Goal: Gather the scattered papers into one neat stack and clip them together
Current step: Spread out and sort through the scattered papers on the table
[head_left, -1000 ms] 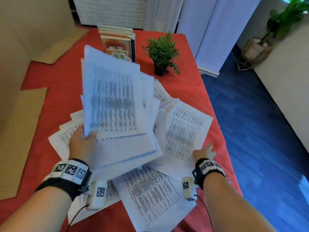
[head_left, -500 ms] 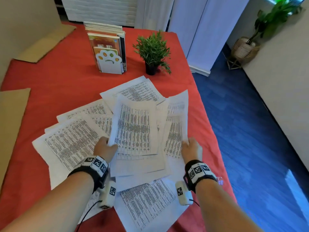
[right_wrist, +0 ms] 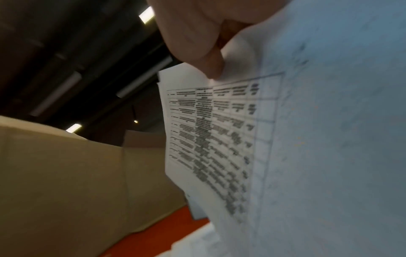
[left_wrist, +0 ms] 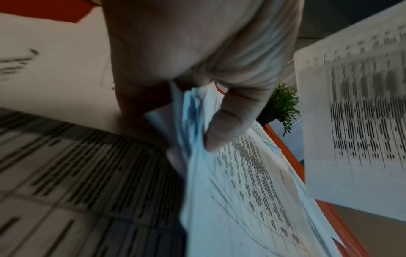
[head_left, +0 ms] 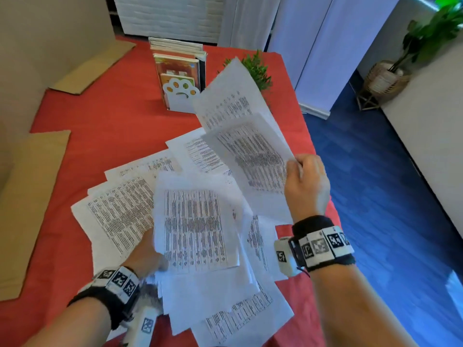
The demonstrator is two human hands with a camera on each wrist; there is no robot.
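White printed sheets lie scattered across the red table (head_left: 105, 126). My left hand (head_left: 147, 256) pinches a bundle of several sheets (head_left: 195, 226) by its left edge; in the left wrist view the thumb (left_wrist: 224, 125) presses on the bundle's edges (left_wrist: 193, 111). My right hand (head_left: 307, 184) pinches lifted sheets (head_left: 240, 136) by their right edge and holds them tilted up above the table; the right wrist view shows the thumb (right_wrist: 197, 48) on that paper (right_wrist: 219, 139). More loose sheets (head_left: 117, 211) lie flat at the left and near the front edge (head_left: 240, 319). No clip is visible.
A white paw-shaped book stand (head_left: 180, 93) with books stands at the back centre. A small potted plant (head_left: 258, 71) is behind the lifted sheets. Cardboard pieces (head_left: 27, 196) lie at the left. The table's right edge drops to a blue floor (head_left: 375, 196).
My right hand has lifted sheets off the table and swung them up to the right. The left hand still holds its bundle, now lower and nearer me.
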